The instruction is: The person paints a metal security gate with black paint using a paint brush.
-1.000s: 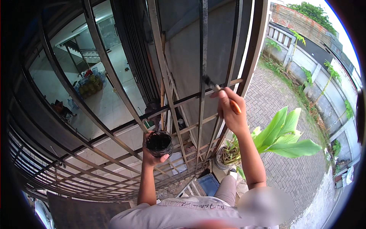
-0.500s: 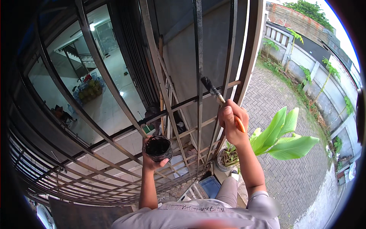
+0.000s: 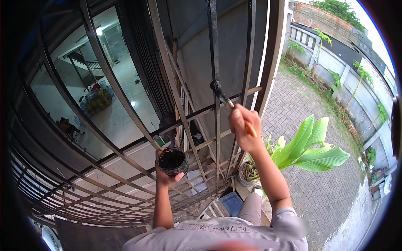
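Note:
My right hand [image 3: 245,127] is closed round the orange handle of a paintbrush [image 3: 223,96]. Its bristles, coated in black, lie against an upright bar [image 3: 215,46] of a metal grille, just above a crossbar. That bar looks glossy black higher up and duller brown-grey below the crossbar. Lower and to the left, my left hand [image 3: 166,177] grips a small round cup of black paint [image 3: 172,160], its mouth facing up and its sides smeared dark. The cup is close in front of the grille bars.
A potted plant [image 3: 310,148] with broad green leaves stands right of my right forearm. Beyond it run herringbone paving [image 3: 320,201] and a pale boundary wall [image 3: 351,83]. A blue tray-like object [image 3: 231,204] lies near my leg. Behind the grille is a tiled room [image 3: 125,98].
My right hand has moved left with the paintbrush, bringing the bristles from beside the upright bar onto it. The left hand and the cup have hardly moved.

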Demonstrator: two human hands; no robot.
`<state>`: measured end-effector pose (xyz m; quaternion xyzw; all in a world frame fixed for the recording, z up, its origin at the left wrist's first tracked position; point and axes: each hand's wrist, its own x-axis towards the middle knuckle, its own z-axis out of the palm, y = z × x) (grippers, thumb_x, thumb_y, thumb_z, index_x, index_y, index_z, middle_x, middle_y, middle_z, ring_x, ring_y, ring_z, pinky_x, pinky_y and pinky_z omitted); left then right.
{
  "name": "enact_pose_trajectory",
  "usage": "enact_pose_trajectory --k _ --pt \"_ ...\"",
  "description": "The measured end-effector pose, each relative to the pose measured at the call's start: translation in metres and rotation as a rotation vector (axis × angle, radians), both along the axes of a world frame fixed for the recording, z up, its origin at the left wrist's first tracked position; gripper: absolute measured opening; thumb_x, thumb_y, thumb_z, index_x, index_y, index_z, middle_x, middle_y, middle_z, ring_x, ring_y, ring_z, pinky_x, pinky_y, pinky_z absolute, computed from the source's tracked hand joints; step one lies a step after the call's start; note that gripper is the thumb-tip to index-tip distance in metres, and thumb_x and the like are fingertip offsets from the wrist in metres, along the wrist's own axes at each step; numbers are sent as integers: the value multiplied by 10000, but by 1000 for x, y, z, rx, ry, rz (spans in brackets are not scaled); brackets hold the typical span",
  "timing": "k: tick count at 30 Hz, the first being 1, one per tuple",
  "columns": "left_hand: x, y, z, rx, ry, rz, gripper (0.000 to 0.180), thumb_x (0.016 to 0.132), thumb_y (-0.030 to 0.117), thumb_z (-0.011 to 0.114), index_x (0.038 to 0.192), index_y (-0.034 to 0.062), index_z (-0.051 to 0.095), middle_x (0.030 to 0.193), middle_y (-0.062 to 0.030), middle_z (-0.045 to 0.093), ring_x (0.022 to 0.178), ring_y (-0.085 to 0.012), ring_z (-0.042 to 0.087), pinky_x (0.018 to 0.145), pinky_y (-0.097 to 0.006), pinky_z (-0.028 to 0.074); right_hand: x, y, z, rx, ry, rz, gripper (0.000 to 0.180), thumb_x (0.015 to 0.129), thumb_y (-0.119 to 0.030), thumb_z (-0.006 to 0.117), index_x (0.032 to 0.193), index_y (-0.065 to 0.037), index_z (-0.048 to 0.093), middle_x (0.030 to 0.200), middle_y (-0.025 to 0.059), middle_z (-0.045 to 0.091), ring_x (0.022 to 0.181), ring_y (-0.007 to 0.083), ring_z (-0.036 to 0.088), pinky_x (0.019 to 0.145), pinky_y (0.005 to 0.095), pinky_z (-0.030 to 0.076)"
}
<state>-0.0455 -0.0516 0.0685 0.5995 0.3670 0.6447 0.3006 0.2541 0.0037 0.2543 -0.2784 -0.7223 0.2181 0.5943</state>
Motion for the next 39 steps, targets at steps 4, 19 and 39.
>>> enact_pose_trajectory --k 4,19,39 --pt "-5 0 -3 28 15 16 983 544 295 873 1349 22 379 1145 -82 589 1059 -197 610 977 -345 484 2 -9 -8 -41 -28 44 469 1067 -321 447 684 -51 421 492 31 458 416 139 457 457 290 355" --pt "-1 2 0 11 9 0 986 559 292 873 1360 24 365 1167 -88 571 1082 -198 591 983 -351 472 -5 3 0 27 6 -42 492 1069 -349 463 683 -49 410 489 29 420 408 137 440 444 291 346" --pt "-4 0 -3 3 38 -7 959 557 271 858 1354 14 390 1158 -93 579 1074 -203 601 981 -355 481 -11 7 12 113 106 -34 507 1082 -336 429 662 -55 394 481 10 411 404 117 437 431 263 323"
